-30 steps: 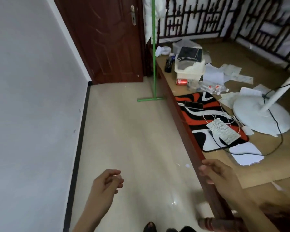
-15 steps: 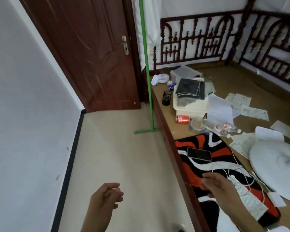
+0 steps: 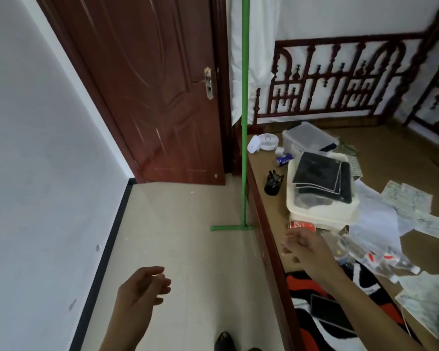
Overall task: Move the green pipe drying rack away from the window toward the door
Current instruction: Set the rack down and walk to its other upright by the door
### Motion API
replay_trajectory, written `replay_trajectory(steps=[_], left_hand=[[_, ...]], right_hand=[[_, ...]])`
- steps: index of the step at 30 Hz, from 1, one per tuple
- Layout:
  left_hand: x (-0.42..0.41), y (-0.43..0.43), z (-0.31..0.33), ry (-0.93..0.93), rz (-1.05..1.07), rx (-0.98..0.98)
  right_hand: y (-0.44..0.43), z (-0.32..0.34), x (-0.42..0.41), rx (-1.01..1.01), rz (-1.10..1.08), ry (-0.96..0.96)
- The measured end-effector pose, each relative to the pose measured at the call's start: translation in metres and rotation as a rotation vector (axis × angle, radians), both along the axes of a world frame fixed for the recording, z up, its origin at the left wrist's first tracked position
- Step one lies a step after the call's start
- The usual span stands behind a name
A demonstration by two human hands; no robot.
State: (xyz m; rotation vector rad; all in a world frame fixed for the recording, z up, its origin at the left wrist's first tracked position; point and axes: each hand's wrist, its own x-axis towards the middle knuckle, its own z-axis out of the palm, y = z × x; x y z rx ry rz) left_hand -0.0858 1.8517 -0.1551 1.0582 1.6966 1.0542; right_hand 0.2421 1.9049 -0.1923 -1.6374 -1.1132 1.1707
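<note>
The green pipe drying rack [image 3: 244, 117] stands upright at centre frame, its foot bar on the floor beside the wooden edge of the platform [image 3: 266, 224], close to the door [image 3: 147, 87] at upper left. Both hands are free of it: the left hand [image 3: 142, 290] at lower centre has loosely curled fingers holding nothing, and the right hand [image 3: 304, 247] hovers over the platform clutter, fingers relaxed and empty. A one-handed grab high on the thin pole could tip the rack into the door or catch its foot on the platform edge.
</note>
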Motion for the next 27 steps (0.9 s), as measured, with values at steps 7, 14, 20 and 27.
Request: replay_trajectory(steps=[7, 14, 20, 27], left_hand=[[0.009, 0.124, 0.022, 0.031, -0.108, 0.009], [0.027, 0.214, 0.026, 0.057, -0.074, -0.016], [0.056, 0.283, 0.034, 0.068, -0.020, -0.014], [0.057, 0.310, 0.025, 0.022, 0.155, -0.068]], right_hand=[[0.151, 0.021, 0.000, 0.044, 0.004, -0.032], [0.336, 0.024, 0.012, 0.069, 0.044, -0.094], [0.492, 0.031, 0.021, 0.087, 0.027, -0.250], [0.592, 0.005, 0.001, 0.012, 0.057, -0.298]])
